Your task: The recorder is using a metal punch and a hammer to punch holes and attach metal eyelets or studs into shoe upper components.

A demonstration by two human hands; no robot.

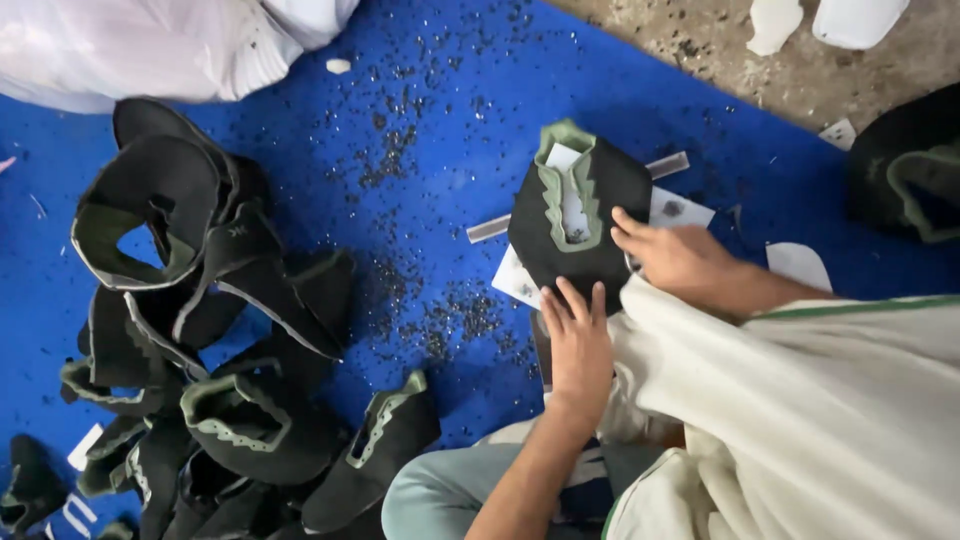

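A black shoe upper with a green scalloped lacing edge lies flat on white paper sheets on the blue mat. My left hand presses its fingertips on the upper's near edge. My right hand rests on its right edge, fingers spread flat. A white card shows through the upper's opening. A thin metal ruler runs under the upper from lower left to upper right.
A heap of black and green shoe uppers fills the left side. Black scraps are scattered over the blue mat. A white bag lies top left. Another upper sits at the right edge. Bare concrete floor shows top right.
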